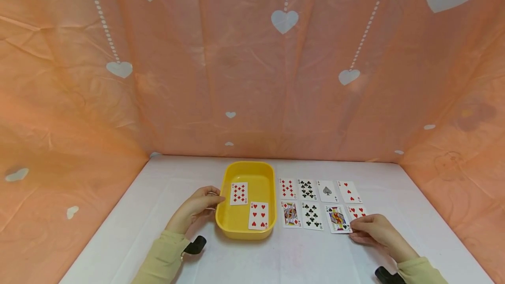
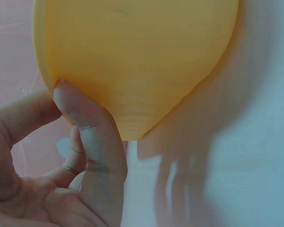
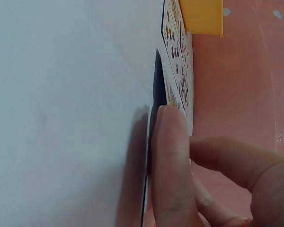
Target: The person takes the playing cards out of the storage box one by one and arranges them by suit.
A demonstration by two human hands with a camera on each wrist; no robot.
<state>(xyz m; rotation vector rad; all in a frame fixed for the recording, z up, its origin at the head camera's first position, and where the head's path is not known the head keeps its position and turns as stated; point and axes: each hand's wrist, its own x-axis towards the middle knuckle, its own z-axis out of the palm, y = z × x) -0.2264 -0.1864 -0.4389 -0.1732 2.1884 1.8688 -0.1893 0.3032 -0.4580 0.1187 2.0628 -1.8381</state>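
My left hand [image 1: 202, 205] grips the left rim of a yellow plastic tray [image 1: 245, 234], thumb on the inner side and fingers outside. The left wrist view shows the thumb [image 2: 92, 123] against the tray wall [image 2: 132, 56]. Inside the tray lie a diamonds card [image 1: 239, 193] and a six of hearts [image 1: 258, 216], both face up. On the right, my right hand [image 1: 372, 233] pinches the lower right corner of a jack playing card [image 1: 338, 218]. In the right wrist view that card [image 3: 159, 80] tilts slightly off the table, with a dark gap beneath it.
Two rows of face-up cards lie right of the tray, among them an ace of spades [image 1: 327, 191], a clubs card [image 1: 312, 215] and a king [image 1: 291, 214]. A hearts card [image 1: 356, 211] sits partly behind my right hand. An orange curtain [image 1: 244, 78] encloses the white table [image 1: 307, 257].
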